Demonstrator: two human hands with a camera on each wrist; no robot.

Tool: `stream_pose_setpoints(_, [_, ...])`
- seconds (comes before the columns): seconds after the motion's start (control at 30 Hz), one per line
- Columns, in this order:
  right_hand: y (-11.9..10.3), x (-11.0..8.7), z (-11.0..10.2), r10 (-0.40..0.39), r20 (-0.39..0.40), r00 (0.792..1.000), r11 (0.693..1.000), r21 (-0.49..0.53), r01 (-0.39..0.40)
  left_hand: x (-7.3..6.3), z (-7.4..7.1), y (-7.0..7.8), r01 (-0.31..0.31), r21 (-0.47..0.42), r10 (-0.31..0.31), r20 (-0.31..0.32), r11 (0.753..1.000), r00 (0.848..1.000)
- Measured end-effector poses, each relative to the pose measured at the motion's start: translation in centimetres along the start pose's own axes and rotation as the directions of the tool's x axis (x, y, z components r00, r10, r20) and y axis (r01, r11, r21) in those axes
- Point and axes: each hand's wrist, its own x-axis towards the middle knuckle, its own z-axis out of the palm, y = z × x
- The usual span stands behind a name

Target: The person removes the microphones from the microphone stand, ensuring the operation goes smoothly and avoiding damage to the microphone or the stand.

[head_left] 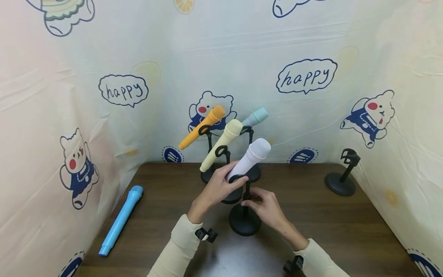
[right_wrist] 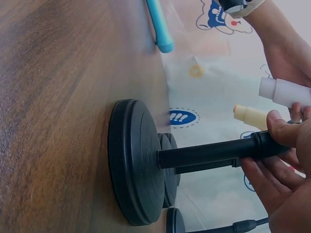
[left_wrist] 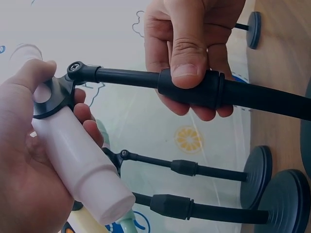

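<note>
A white microphone (head_left: pixel 250 158) sits tilted in the clip of a black microphone stand (head_left: pixel 245 221), its mesh head up and to the right. My left hand (head_left: pixel 221 184) grips the microphone around its handle at the clip; the thumb lies by the clip in the left wrist view. With thumb and fingers my right hand (head_left: pixel 266 206) pinches the collar (left_wrist: pixel 192 87) midway up the stand's pole. In the right wrist view the stand's round base (right_wrist: pixel 138 162) rests on the table, and the lower end of the microphone shows beyond the right hand.
Behind stand an orange microphone (head_left: pixel 202 127), a yellow microphone (head_left: pixel 221 145) and a mint microphone (head_left: pixel 255 117), each on a black stand. A blue microphone (head_left: pixel 121 219) lies on the table (head_left: pixel 166 192) at left. A bare stand (head_left: pixel 340 184) is at right.
</note>
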Motion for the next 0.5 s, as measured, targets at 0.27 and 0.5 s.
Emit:
stream_pose_setpoints(0.27, [0.49,0.11,0.06,-0.024,0.003,1.0,1.0,-0.007,0.024,0.23,-0.07,-0.23,0.007,-0.017,-0.007,-0.002,1.0,1.0])
stream_pose_setpoints(0.5, [0.68,0.08,-0.14,-0.044,0.019,0.999,0.999,-0.013,0.045,0.27,0.0,-0.32,-0.004,-0.014,0.003,-0.004,1.0,1.0])
